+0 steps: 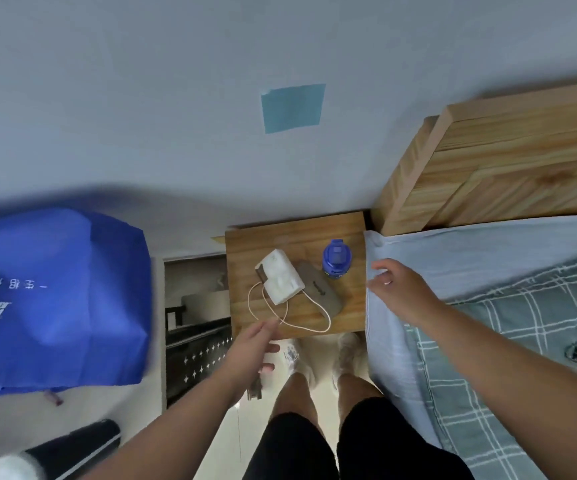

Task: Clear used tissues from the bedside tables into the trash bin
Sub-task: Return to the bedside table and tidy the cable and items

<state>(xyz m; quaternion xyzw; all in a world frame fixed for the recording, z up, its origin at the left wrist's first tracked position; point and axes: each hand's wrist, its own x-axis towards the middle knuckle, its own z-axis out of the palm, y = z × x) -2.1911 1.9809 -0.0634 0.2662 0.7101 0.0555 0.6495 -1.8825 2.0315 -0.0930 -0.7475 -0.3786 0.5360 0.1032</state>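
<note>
I stand at the small square wooden worktop (314, 233) beside the bed, my feet just below its near edge. My left hand (256, 344) hangs over the front left corner of the worktop, fingers loosely spread and holding nothing, its fingertips close to the thin cream cord (269, 306) that loops across the wood. My right hand (396, 289) hovers to the right, over the edge of the pale blue pillow (470, 247), fingers open wide and empty. On the worktop lies a white boxy pack (280, 280) with something crumpled and white on its top face; I cannot tell whether that is a used tissue. Touching it on the right is a flat grey pouch (321, 289), and just beyond that stands a blue-capped bottle (336, 258). A large blue fabric bag (55, 299) sits well to the left. The light wooden headboard (505, 168) rises behind the pillow.
</note>
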